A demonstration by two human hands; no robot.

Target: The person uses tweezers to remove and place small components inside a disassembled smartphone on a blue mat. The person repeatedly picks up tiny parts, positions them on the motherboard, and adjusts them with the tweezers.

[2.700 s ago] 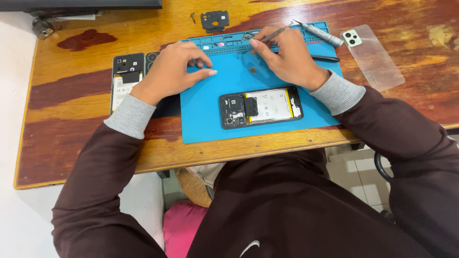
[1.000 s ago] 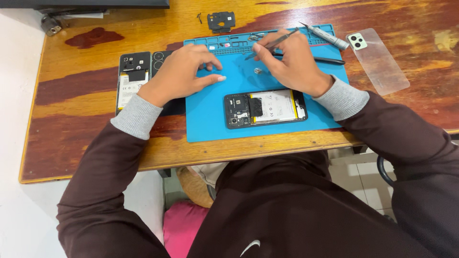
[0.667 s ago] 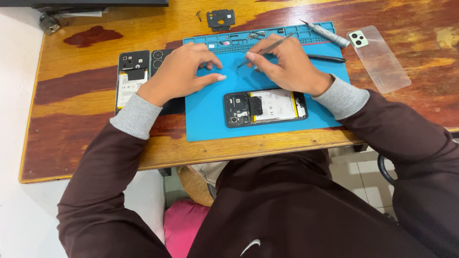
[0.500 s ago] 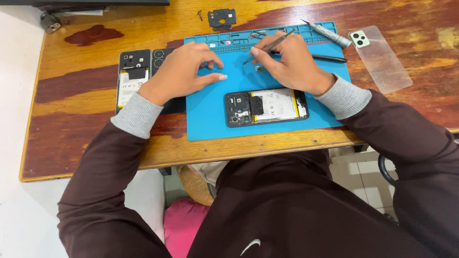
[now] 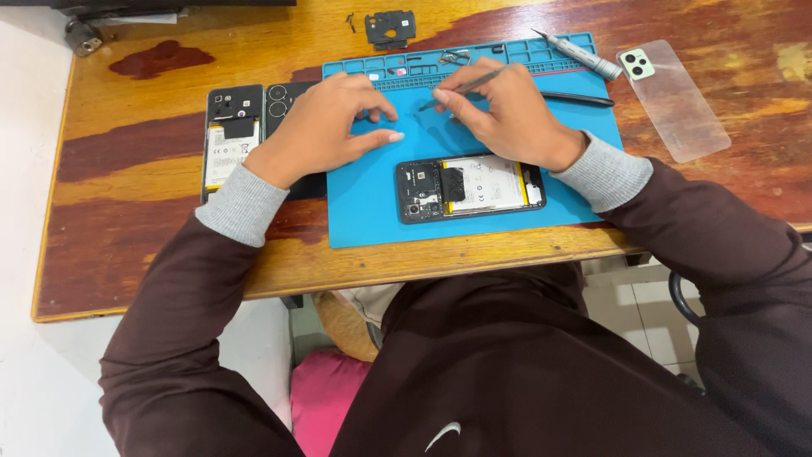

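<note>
Dark maroon sleeves fill the near edge of my view, grey cuffs poking out at both wrists. Just past them I'm looking at an opened phone (image 5: 470, 188) lying flat on the near half of the blue mat (image 5: 372, 211), its back off, a pale battery showing with a black patch over part of it. It sits between the two forearms, touched by neither hand.

Left hand (image 5: 326, 131) now: it rests on the mat's left edge, fingers curled narrow, thumb stretched out toward the middle, fingertips pressed on the mat. I can't tell whether anything small lies under them. Under its wrist, a dark phone back cover (image 5: 282, 101) peeks out, and just left of that lies a second opened phone (image 5: 230, 140) on the wooden table (image 5: 127, 211).

Right hand (image 5: 507, 114): fingers pinched tight on tweezers (image 5: 461, 87), the tip angled down and left, meeting the mat just in front of the left hand's fingers.

Farther out, a black pry stick (image 5: 575, 99) lies beside the right hand, a silver screwdriver (image 5: 579, 57) crosses the mat's far right corner, and a clear phone case (image 5: 677, 97) sits off the mat to the right. Beyond the mat's far tray edge, a small black plate (image 5: 390, 27).
</note>
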